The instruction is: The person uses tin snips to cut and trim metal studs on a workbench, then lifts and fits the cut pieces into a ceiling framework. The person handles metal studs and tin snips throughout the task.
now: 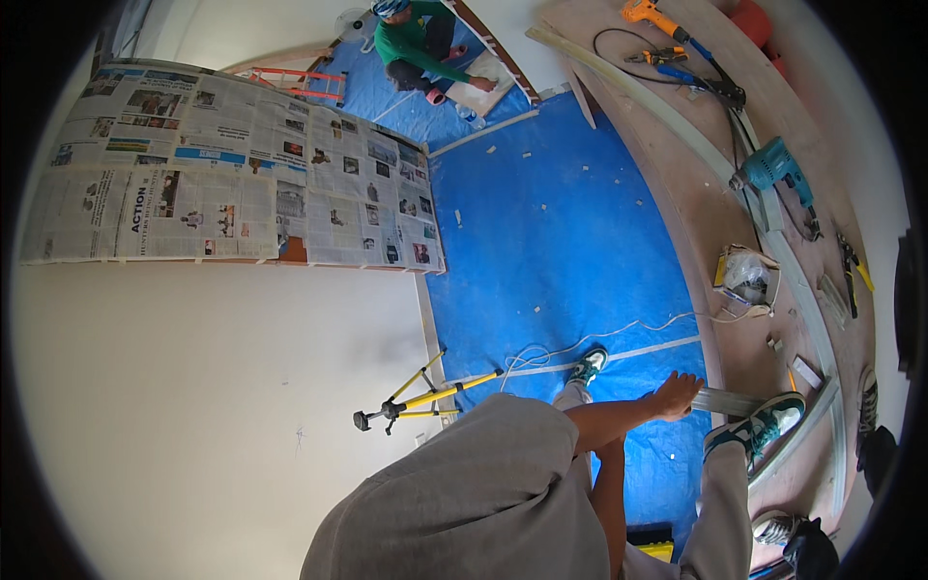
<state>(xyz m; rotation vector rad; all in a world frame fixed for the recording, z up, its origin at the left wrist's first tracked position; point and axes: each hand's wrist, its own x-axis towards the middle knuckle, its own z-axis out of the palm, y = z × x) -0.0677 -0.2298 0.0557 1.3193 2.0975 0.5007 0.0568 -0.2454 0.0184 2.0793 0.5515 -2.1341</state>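
Observation:
My left hand (675, 396) is closed at the end of a grey metal channel (727, 402). The channel runs rightward to a green and white sneaker (773, 421) on my raised foot, which rests at its far end on the wooden surface. My right forearm (609, 503) comes up from the lower edge and passes behind my left forearm. The fingers of my right hand are hidden there, so whatever they hold cannot be seen. My other sneaker (589, 366) stands on a blue floor sheet (551, 222).
A curved wooden surface (667, 174) on the right bears a teal drill (776, 174), an orange tool (652, 17), snips (853, 271), an open box (746, 275) and long metal channels (826, 338). A yellow tripod (416, 398) stands left. A co-worker (411, 48) crouches at the back.

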